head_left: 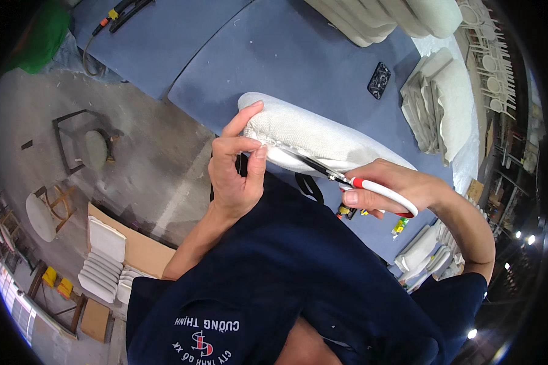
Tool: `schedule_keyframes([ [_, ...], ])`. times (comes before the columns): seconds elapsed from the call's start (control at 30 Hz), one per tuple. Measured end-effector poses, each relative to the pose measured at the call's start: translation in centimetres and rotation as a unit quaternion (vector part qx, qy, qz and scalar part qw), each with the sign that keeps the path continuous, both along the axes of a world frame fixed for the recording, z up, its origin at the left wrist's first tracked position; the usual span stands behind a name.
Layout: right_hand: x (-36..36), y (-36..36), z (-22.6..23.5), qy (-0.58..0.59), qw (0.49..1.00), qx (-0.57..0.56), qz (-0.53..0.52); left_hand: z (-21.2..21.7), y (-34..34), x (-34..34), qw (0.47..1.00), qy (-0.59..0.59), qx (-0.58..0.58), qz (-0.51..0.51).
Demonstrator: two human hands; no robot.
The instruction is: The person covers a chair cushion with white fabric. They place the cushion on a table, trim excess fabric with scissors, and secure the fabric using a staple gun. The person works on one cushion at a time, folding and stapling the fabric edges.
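Note:
A white fabric-covered cushion (313,131) stands on edge along the near side of the blue table, its fabric gathered at the left end. My left hand (237,170) pinches that gathered fabric between thumb and fingers. In my right hand (386,185) is a pair of scissors (380,190) with white and red handles, the fingers wrapped round the loops. The dark blades point left along the cushion's near edge, and their tips reach close to my left fingertips. Whether the blades have fabric between them I cannot tell.
On the blue table (274,58) lie a dark patterned phone (379,80), a stack of pale fabric pieces (438,103) and more white cushions (371,18). An air tool with a hose (112,15) rests far left. Cushion pads (100,267) are stacked on the left. A metal frame (67,143) stands on the floor.

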State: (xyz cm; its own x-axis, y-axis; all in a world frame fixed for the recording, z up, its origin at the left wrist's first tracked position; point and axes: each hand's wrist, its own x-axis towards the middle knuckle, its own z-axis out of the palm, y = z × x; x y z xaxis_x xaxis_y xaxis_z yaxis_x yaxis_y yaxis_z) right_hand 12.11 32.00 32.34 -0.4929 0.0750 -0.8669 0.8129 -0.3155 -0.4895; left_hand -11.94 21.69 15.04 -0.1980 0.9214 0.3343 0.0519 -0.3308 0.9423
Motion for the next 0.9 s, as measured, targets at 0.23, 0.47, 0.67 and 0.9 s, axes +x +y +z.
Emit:
schedule_keyframes([
  [0.23, -0.4, 1.0, -0.1, -0.018, 0.998, -0.054, -0.018, -0.4, -0.1, -0.1, 1.000, -0.027, 0.010, -0.008],
  [0.47, -1.4, 0.3, -0.7, -0.044, 0.989, -0.120, -0.075, -0.5, -0.7, -0.5, 0.999, -0.030, 0.020, -0.019],
  [0.67, -3.5, -1.4, -1.1, -0.037, 0.991, -0.099, -0.081, -1.1, -2.6, -1.2, 0.997, -0.074, 0.004, -0.032],
  [0.9, -3.0, -2.2, -0.7, 0.032, 0.996, 0.078, 0.001, -0.9, -3.3, -1.2, 0.999, -0.028, -0.008, -0.032],
])
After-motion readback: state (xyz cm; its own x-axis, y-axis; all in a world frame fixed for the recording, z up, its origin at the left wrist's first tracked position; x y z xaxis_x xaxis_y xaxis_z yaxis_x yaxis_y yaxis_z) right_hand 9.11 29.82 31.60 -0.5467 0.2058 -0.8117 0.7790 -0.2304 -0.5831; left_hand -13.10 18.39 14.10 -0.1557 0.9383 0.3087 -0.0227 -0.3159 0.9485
